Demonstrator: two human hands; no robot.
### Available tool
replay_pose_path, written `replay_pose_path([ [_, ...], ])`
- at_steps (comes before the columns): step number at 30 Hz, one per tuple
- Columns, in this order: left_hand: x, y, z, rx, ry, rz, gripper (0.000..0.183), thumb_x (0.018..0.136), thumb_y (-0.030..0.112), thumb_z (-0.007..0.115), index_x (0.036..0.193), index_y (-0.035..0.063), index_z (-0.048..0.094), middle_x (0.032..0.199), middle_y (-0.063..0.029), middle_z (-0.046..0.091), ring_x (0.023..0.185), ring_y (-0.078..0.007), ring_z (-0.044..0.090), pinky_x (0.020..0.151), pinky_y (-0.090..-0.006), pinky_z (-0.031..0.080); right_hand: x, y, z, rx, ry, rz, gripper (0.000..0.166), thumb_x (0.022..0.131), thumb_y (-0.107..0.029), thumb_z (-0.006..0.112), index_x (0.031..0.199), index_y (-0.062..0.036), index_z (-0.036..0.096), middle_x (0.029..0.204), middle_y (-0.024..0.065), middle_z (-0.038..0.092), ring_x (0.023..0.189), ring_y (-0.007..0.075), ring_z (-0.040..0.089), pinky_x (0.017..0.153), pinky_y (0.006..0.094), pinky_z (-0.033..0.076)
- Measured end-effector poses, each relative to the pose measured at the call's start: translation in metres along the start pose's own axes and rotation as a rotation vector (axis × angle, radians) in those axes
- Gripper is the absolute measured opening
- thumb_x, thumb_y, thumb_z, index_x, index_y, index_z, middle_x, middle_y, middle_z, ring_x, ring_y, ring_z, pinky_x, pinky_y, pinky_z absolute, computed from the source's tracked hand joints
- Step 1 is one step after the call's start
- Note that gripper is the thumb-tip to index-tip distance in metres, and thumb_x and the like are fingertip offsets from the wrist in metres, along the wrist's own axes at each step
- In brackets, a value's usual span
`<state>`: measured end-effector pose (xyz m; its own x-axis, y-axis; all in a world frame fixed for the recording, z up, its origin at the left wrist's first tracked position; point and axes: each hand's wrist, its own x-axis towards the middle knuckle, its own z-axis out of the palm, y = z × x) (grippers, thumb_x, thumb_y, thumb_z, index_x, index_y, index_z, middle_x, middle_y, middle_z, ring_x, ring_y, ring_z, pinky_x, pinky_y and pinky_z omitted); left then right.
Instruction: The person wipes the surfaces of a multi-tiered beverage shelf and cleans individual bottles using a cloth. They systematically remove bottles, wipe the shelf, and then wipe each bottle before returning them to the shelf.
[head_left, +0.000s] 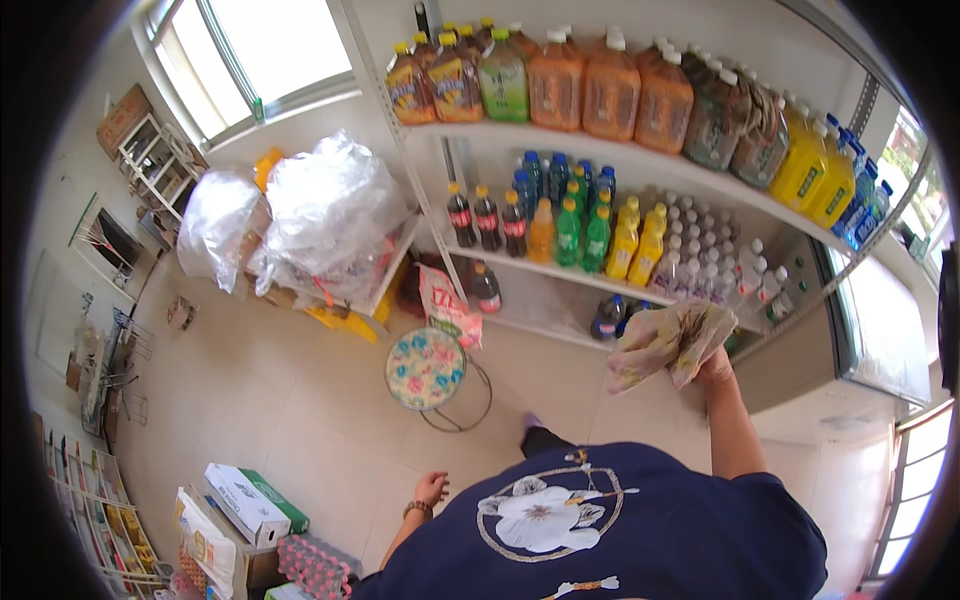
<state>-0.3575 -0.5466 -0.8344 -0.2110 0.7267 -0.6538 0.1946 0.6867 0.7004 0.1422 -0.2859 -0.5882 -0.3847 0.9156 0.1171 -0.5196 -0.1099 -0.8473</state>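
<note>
My right hand (712, 365) grips a crumpled, stained rag (670, 345), raised before the lower part of a white metal shelf rack (551, 133). Parts of the fingers are hidden behind the cloth. At the middle shelf, just beyond the rag, stand small clear bottles with white caps (694, 259) and yellow drink bottles (636, 244). Low down, dark bottles with blue caps (609, 316) are partly covered by the rag. My left hand (431, 489), with a beaded bracelet at the wrist, hangs at my side over the tiled floor, loosely curled and holding nothing.
A round stool (425, 369) with a floral seat stands ahead, beside a pink printed bag (450, 304). Large clear plastic bags (330, 202) fill a low table. Cartons (247, 502) and egg trays (315, 562) lie at lower left. A glass-topped chest freezer (881, 330) flanks the right.
</note>
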Motion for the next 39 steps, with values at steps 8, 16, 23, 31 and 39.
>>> replay_pose_path([
  [8,0.049,0.075,-0.019,0.057,0.03,-0.009,0.033,0.083,0.019,0.049,0.112,0.0058,0.056,0.094,-0.0121,0.064,0.082,-0.0194,0.062,0.068,-0.0305,0.051,0.088,-0.025,-0.017,0.118,-0.228,-0.058,0.052,0.085,-0.037,0.047,0.131,-0.0148,0.035,0.132,0.004,0.038,0.121,0.0217,0.035,0.104,0.0372,0.024],
  [16,0.128,0.23,0.002,0.391,-0.066,0.291,0.032,0.084,0.025,0.048,0.108,0.0071,0.06,0.091,-0.0078,0.065,0.084,-0.0174,0.062,0.074,-0.0284,0.048,0.119,-0.051,-0.037,0.417,0.03,-0.023,0.051,0.086,-0.041,0.047,0.13,-0.0167,0.035,0.132,0.0058,0.038,0.118,0.0248,0.038,0.099,0.0394,0.032],
  [23,0.13,0.337,0.036,0.374,-0.224,0.384,0.031,0.087,0.023,0.047,0.113,0.0086,0.056,0.095,-0.0073,0.063,0.075,-0.015,0.062,0.064,-0.0273,0.05,0.137,-0.013,-0.12,-0.373,0.032,-0.216,0.051,0.087,-0.042,0.044,0.13,-0.0161,0.034,0.135,0.0061,0.033,0.122,0.0235,0.033,0.1,0.0403,0.031],
  [31,0.147,0.414,0.058,0.336,-0.34,0.485,0.029,0.088,0.022,0.048,0.111,0.0067,0.055,0.092,-0.0071,0.061,0.075,-0.0124,0.06,0.064,-0.0262,0.051,0.137,-0.026,-0.138,-0.304,0.238,-0.261,0.051,0.083,-0.032,0.052,0.127,-0.0121,0.036,0.13,0.0067,0.038,0.118,0.0219,0.037,0.098,0.0372,0.032],
  [39,0.166,0.482,0.062,0.317,-0.421,0.607,0.025,0.089,0.017,0.049,0.11,0.0036,0.054,0.095,-0.0056,0.059,0.079,-0.0105,0.058,0.067,-0.0249,0.05,0.148,-0.022,-0.123,-0.495,0.272,-0.267,0.052,0.08,-0.022,0.06,0.125,-0.0081,0.038,0.124,0.0073,0.043,0.114,0.0202,0.041,0.097,0.0341,0.034],
])
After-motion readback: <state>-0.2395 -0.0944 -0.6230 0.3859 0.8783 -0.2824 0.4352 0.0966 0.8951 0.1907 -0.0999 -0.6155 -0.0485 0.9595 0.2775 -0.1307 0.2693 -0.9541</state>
